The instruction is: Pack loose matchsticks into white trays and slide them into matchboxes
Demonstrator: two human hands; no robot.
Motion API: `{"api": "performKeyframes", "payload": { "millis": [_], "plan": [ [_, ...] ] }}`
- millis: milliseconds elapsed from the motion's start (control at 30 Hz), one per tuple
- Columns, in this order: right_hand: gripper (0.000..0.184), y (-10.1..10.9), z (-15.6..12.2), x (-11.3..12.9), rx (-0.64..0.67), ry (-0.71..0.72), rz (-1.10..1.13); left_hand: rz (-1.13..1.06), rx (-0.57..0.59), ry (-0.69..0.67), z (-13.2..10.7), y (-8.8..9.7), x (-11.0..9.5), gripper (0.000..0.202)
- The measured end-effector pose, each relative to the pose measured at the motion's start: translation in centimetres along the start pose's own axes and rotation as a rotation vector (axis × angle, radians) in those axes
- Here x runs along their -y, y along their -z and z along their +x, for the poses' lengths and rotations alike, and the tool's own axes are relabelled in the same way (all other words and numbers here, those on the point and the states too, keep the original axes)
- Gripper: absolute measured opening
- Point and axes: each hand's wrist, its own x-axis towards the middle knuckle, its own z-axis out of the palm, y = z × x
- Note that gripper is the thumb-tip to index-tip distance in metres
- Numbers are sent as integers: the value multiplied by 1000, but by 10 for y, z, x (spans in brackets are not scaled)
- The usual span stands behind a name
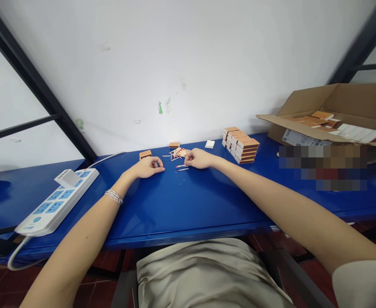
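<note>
Loose matches (180,152) lie in a small pile near the wall. My right hand (200,158) is just in front and to the right of it, thumb and fingertips pinched on the end of a match (180,166) that points left. Another match (183,170) lies on the table just below. My left hand (148,167) rests on the table to the left, fingers curved, thumb apart, nothing between them. Behind it sits a brown matchbox (145,153), partly hidden by the hand. A second matchbox (174,145) stands behind the pile.
Stacked matchboxes (241,144) stand right of the pile, with a small white piece (210,144) nearer it. An open cardboard box (277,124) holds more matchboxes at the right. A white power strip (58,203) lies at left on the blue table (188,205), whose front edge faces me.
</note>
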Motion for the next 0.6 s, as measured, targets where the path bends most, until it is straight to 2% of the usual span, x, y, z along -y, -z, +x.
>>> {"api": "performKeyframes", "payload": {
  "millis": [133, 333, 600],
  "plan": [
    [14, 0, 0, -1, 23, 7, -12, 0, -5, 4, 0, 0, -1, 31],
    [13, 2, 1, -11, -195, -25, -139, -8, 1, 10, 0, 0, 0, 32],
    [11, -7, 9, -25, -303, -73, -148, -17, 2, -3, 1, -1, 2, 34]
  ]
}}
